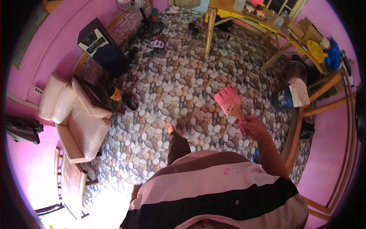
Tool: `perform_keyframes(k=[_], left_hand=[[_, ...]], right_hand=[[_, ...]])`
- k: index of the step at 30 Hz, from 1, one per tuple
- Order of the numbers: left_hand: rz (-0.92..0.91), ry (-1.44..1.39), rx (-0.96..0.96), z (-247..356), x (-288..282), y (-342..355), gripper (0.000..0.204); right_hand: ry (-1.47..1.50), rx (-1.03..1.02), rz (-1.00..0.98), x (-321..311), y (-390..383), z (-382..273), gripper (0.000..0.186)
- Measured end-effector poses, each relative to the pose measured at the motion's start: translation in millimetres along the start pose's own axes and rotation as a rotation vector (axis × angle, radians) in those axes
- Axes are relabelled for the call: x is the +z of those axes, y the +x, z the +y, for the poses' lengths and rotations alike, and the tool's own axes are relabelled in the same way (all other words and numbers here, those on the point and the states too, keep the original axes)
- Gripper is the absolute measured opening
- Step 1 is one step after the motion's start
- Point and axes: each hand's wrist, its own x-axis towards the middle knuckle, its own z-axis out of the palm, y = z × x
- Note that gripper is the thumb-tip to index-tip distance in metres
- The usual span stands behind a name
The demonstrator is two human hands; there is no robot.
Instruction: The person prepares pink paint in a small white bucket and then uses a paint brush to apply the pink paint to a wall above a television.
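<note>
Reading the view as a clock face, we begin at the left, where a slatted wooden bench (72, 179) sits toward 8 o'clock and a cream padded armchair (85, 131) at 9 o'clock. A tall black box-shaped loudspeaker (110, 59) stands toward 10 o'clock. Our left hand is out of view, so we cannot tell whether it is spread or closed. One bare foot (170, 128) rests near the centre, on the pebble-patterned floor (152, 91).

Just off centre, toward 2 to 3 o'clock, is the wide flat paintbrush (229, 100), its bristles coated pink, pointing to about 11 o'clock. Our right hand (252, 128), at 3 o'clock, has its fingers wrapped around the handle. Farther right, a cluttered wooden table (225, 5) runs from 12 to 2 o'clock, and a blue bucket (281, 101) with a pale sheet (299, 92) over its side stands near 3 o'clock.

We judge the step in hand to be carrying the loaded brush between strokes, since its bristles touch nothing. The next move, we think, calls for a firm grip, a steady wrist and bristles held clear of our striped, pink-flecked shirt (190, 177).
</note>
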Motion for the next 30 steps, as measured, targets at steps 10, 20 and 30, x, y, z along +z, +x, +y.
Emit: perform_keyframes(k=[10,20,30], left_hand=[[-0.028,0.084,0.219,64,-221,200,0.045],[0.661,-0.391,0.677,380,-604,258,0.035],[0.174,0.494,0.443,331,-646,350,0.024]], right_hand=[[0.236,0.024,0.073,53,195,-90,0.027],[0.141,-0.125,0.239,10,305,-211,0.034],[0.097,-0.090,0.070,-11,539,-395,0.030]])
